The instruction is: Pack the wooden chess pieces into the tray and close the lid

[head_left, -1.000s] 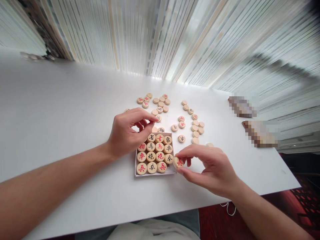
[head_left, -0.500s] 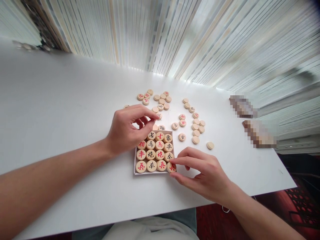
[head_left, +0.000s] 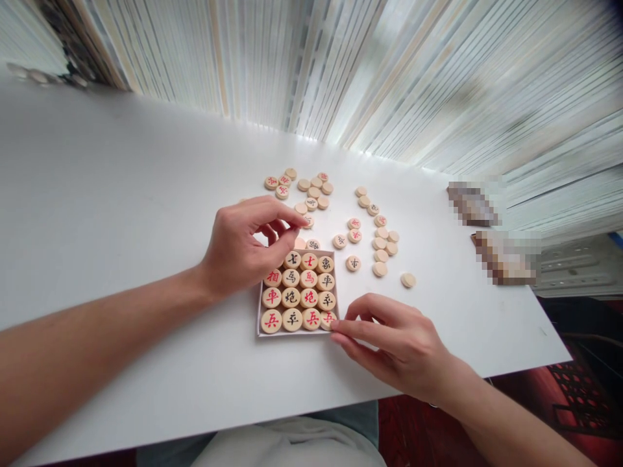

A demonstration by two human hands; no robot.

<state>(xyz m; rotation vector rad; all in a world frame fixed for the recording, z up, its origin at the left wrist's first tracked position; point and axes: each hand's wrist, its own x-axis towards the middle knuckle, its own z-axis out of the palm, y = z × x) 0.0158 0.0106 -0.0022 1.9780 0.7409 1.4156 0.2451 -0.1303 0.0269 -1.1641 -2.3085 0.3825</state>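
Note:
A shallow white box (head_left: pixel 258 322) on the white table (head_left: pixel 121 214) holds several round wooden chess pieces with red or black characters, packed in rows. My right hand (head_left: pixel 394 344) lies low beside the box's near right corner. Its fingers are stretched out, and the index tip touches the red-marked piece (head_left: pixel 328 318) seated in that corner. My left hand (head_left: pixel 238 250) hovers over the box's far left corner with thumb and index pinched together. Whatever they hold is hidden.
Several loose pieces lie beyond the box: a cluster (head_left: pixel 311 193), a column (head_left: pixel 380 241) and a single one (head_left: pixel 407 280). Two blurred objects (head_left: pixel 509 259) sit at the table's right edge. Striped curtains hang behind. The table's near edge is close to my body.
My right hand carried the red-marked piece left and down into the box's near right corner, and it now sits in the row. My left hand has stayed pinched over the far corner.

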